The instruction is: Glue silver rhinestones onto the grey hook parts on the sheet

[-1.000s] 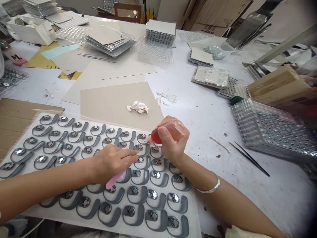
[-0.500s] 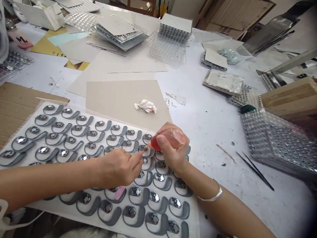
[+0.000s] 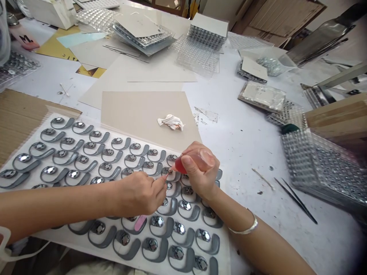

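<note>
My right hand [image 3: 204, 173] is wrapped round a clear squeeze bottle [image 3: 179, 165] of red-pink liquid, tilted so its narrow tip points down and left. My left hand [image 3: 142, 193] is closed in a pinch beside that tip; what lies between the fingertips is too small to make out. Beneath both hands spreads a white sheet [image 3: 37, 158] carrying rows of grey curled strips, each with a round, faceted silvery stone [image 3: 157, 221]. A pink strip [image 3: 140, 223] rests on one of them, near my left wrist. Both forearms hide part of the rows.
A crumpled white tissue [image 3: 171, 122] lies on a beige board [image 3: 129, 105] beyond the sheet. To the right are black tweezers [image 3: 296, 200], a thin stick [image 3: 263, 178] and clear plastic trays of stones [image 3: 338, 164]. Card-topped stacks [image 3: 208, 32] stand at the back; cardboard [image 3: 20, 118] lies left.
The view has shifted slightly, so the background sits a little further right. Both hands and the bottle keep nearly the same pose over the sheet.
</note>
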Tool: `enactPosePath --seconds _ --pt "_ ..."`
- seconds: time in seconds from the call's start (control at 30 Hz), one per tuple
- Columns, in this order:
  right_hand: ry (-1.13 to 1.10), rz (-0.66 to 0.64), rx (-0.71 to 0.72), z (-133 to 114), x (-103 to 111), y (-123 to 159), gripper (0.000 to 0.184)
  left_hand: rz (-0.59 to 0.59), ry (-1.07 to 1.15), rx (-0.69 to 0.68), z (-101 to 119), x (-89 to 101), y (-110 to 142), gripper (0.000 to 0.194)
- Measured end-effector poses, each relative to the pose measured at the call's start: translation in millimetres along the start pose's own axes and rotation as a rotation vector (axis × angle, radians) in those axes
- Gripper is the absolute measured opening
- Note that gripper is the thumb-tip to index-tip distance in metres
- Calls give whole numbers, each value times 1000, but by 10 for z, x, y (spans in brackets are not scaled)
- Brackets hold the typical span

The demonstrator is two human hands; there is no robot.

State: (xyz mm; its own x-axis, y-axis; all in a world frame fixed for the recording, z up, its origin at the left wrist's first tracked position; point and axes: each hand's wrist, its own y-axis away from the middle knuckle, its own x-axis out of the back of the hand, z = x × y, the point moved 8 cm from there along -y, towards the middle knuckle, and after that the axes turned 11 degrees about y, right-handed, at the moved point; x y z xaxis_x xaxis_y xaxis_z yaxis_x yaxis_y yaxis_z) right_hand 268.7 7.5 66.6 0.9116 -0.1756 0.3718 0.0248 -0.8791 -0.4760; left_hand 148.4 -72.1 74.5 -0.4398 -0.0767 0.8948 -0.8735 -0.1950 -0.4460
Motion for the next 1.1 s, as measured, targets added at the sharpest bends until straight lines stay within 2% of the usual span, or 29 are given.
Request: enactPosePath --seconds 0.27,0.47,0.87,1.1 --pt "17 9 5 10 4 -2 23 9 7 8 -2 -3 14 16" --pt "31 50 51 -3 34 0 20 5 38 11 -7 0 6 14" --pt "33 36 143 -103 38 5 16 3 56 18 -15 14 4 16" --pt "-23 102 54 33 109 18 13 -17 47 33 -26 17 -1 17"
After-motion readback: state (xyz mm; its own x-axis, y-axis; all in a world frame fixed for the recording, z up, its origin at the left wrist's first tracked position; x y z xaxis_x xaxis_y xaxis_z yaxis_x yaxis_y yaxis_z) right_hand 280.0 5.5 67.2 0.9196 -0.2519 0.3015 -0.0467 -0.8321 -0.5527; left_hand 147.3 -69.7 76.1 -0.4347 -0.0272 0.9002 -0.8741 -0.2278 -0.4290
